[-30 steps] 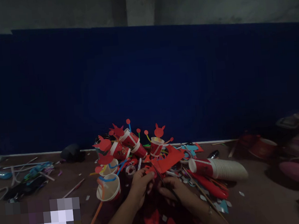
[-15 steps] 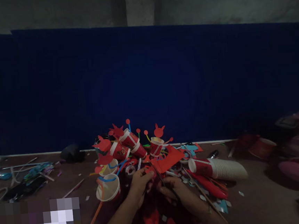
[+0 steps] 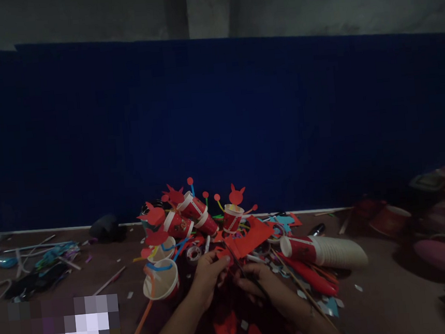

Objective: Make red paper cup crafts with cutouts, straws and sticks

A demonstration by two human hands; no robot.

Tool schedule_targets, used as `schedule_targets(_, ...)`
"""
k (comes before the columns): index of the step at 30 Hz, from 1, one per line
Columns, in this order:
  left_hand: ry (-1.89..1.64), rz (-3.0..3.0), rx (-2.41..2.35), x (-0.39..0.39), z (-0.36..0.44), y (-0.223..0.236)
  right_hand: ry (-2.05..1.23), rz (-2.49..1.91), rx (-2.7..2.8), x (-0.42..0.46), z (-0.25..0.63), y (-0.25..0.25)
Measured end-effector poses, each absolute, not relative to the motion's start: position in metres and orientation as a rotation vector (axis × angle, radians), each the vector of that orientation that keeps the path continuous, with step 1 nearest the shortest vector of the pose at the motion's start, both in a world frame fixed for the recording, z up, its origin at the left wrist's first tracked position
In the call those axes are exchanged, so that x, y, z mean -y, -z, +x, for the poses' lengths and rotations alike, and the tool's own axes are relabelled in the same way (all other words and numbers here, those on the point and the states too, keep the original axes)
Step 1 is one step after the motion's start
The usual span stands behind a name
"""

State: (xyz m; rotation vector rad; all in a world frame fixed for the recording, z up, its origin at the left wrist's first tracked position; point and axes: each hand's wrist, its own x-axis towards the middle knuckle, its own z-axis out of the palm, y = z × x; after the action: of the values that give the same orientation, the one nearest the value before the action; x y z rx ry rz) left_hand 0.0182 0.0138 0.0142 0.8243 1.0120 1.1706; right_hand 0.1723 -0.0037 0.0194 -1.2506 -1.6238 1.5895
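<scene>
My left hand [image 3: 208, 275] pinches a small piece of red paper [image 3: 223, 254] between thumb and fingers. My right hand [image 3: 258, 283] is closed round the handles of dark scissors [image 3: 242, 269], whose blades point up towards that paper. Both hands sit close together at the near edge of a pile of red paper cups [image 3: 190, 216] fitted with red cut-out shapes and coloured straws. A larger sheet of red paper [image 3: 252, 237] lies just behind the hands. Red offcuts [image 3: 226, 328] lie below my wrists.
A lying stack of white and red paper cups [image 3: 323, 251] is right of the hands. Cut cup bases with straws [image 3: 161, 280] are left of them. Straws and dark scraps [image 3: 40, 266] litter the left side. Pink and red bowls [image 3: 444, 251] stand far right. A dark blue wall [image 3: 219, 125] rises behind.
Almost nothing differs: my right hand with the scissors has shifted very slightly towards the left hand, and the left hand keeps its pinch on the red paper.
</scene>
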Motion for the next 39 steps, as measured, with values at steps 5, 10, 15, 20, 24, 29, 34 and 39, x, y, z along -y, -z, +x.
schedule_targets(5,-1.171,0.820,-1.019,-0.0134,0.0182,-0.0141,-1.584,-1.257,1.611,0.0049,0.1710,-0.0217)
schedule_targets(10,-1.164,0.825,-1.018,-0.0087,0.0219,-0.0164,-1.581,-1.235,1.604,0.0048,0.1705,-0.0217)
schedule_targets(15,-1.163,0.824,-0.994,-0.0066,0.0235,-0.0198,-1.590,-1.252,1.600,0.0051,0.1706,-0.0218)
schedule_targets(20,-1.148,0.817,-0.988,-0.0091,0.0210,-0.0188,-1.598,-1.227,1.602,0.0062,0.1697,-0.0235)
schedule_targets(24,-1.147,0.812,-0.989,-0.0099,0.0206,-0.0181,-1.589,-1.263,1.586,0.0047,0.1690,-0.0206)
schedule_targets(29,-1.142,0.794,-1.001,-0.0092,0.0206,-0.0185,-1.565,-1.269,1.591,0.0025,0.1693,-0.0172)
schedule_targets(34,-1.155,0.792,-1.000,-0.0082,0.0208,-0.0184,-1.594,-1.238,1.574,0.0044,0.1705,-0.0211)
schedule_targets(39,-1.129,0.804,-0.990,-0.0102,0.0203,-0.0174,-1.646,-1.162,1.572,0.0061,0.1733,-0.0238)
